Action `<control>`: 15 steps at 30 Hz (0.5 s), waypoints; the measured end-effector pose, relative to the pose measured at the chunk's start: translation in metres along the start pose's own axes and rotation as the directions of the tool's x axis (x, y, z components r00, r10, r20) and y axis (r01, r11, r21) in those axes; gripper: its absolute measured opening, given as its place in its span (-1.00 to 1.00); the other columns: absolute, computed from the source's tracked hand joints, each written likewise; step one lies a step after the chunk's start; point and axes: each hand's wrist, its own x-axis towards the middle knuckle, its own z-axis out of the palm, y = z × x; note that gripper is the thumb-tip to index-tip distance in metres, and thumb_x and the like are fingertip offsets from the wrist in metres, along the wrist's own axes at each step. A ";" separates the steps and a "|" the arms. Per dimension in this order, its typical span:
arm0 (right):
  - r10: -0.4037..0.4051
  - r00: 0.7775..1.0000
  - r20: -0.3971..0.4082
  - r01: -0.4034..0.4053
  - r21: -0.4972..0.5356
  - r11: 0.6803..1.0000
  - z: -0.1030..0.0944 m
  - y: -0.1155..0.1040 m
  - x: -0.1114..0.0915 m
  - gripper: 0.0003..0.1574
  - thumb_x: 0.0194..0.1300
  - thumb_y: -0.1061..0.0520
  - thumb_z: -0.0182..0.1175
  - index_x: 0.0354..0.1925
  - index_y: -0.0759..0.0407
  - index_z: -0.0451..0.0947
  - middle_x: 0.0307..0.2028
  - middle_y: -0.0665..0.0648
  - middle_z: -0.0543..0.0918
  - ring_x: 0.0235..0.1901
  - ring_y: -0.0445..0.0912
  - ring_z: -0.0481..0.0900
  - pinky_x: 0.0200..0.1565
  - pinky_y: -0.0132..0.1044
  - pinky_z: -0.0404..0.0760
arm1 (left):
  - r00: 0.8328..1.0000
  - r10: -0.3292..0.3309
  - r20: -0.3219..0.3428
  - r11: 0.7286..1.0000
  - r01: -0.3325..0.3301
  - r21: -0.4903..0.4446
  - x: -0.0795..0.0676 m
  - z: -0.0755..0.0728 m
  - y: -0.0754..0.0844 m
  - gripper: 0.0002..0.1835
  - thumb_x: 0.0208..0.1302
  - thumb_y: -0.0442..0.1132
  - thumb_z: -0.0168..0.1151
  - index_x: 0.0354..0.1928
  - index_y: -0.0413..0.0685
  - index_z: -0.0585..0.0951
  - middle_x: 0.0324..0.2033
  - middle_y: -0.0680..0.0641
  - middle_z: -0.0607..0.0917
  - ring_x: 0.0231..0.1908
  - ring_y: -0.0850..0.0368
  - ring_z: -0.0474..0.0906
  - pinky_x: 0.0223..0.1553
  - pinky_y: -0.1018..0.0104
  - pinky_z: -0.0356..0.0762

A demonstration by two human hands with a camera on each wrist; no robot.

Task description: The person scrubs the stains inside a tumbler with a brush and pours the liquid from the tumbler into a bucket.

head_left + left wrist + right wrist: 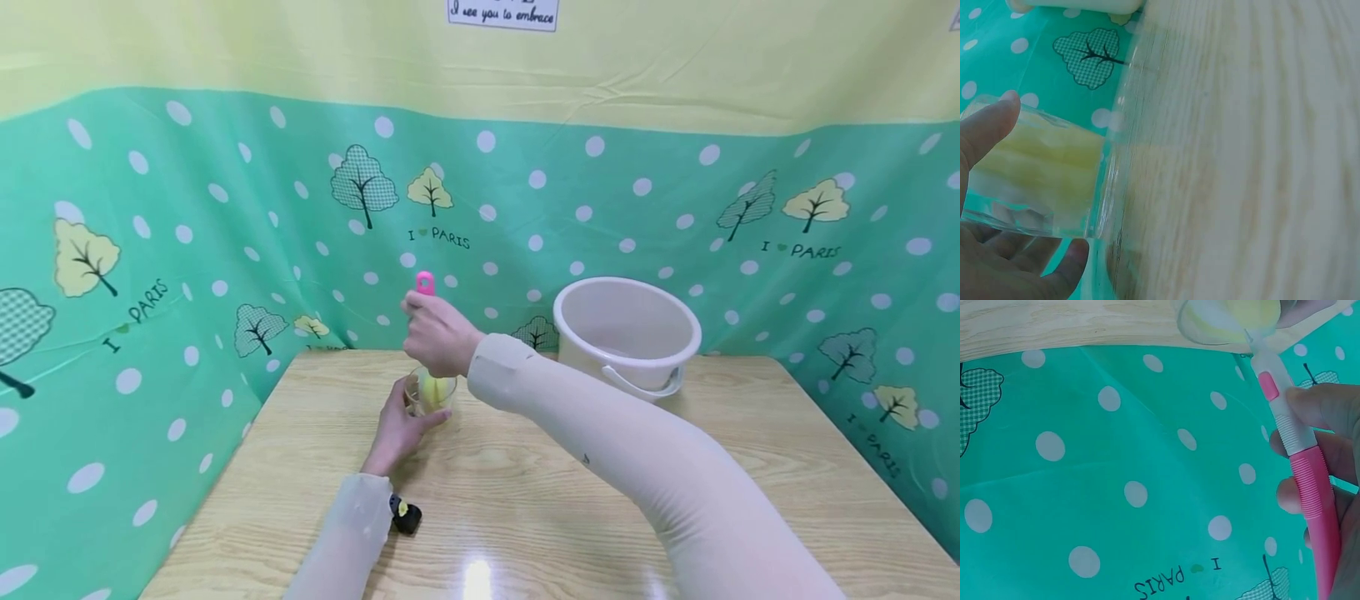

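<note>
My left hand [399, 432] grips a clear drinking glass [1094, 187] that stands on the wooden table, thumb on one side and fingers round the other. Inside the glass is a yellow and whitish sponge head [435, 392], seen blurred through the wall in the left wrist view. Above the glass, my right hand [442, 335] holds a cup brush by its pink and white handle [1316, 487]. The thumb lies along the white part, and the pink end [425, 282] sticks up out of the fist. A thin neck runs from the handle down to the glass mouth.
A white bucket [628, 362] with its handle hanging down stands at the back right of the table [525, 508]. Green polka-dot cloth [525, 208] hangs behind and at both sides. A small black device [407, 517] sits at my left wrist.
</note>
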 end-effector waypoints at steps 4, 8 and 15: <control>-0.003 1.000 -0.007 0.003 0.008 1.000 -0.002 -0.001 0.000 -0.77 0.08 -0.14 0.15 -0.38 -0.09 0.63 -0.38 -0.04 0.67 -0.16 -0.05 0.33 0.10 -0.15 0.18 | 1.000 0.006 -0.003 1.000 -0.006 -0.007 0.000 0.000 0.000 0.02 -0.08 0.02 0.53 0.38 -0.06 0.16 0.23 -0.23 0.41 0.18 -0.13 0.38 0.20 -0.02 0.36; -0.005 1.000 -0.007 0.005 0.021 1.000 -0.002 -0.002 -0.001 -0.77 0.06 -0.15 0.15 -0.39 -0.10 0.62 -0.39 -0.04 0.66 -0.17 -0.06 0.32 0.09 -0.15 0.19 | 1.000 0.001 0.000 1.000 -0.001 -0.011 -0.001 -0.001 0.001 0.02 -0.07 0.02 0.53 0.38 -0.04 0.16 0.23 -0.22 0.41 0.18 -0.13 0.38 0.19 -0.02 0.36; -0.041 0.999 -0.017 0.041 -0.009 0.999 -0.008 -0.006 -0.002 -0.77 0.07 -0.13 0.14 -0.36 -0.11 0.62 -0.36 -0.03 0.67 -0.15 -0.04 0.33 0.11 -0.13 0.18 | 1.000 0.016 -0.003 1.000 -0.016 -0.008 -0.001 -0.001 0.001 -0.05 -0.05 -0.02 0.52 0.35 -0.03 0.21 0.17 -0.19 0.45 0.14 -0.10 0.41 0.16 -0.01 0.39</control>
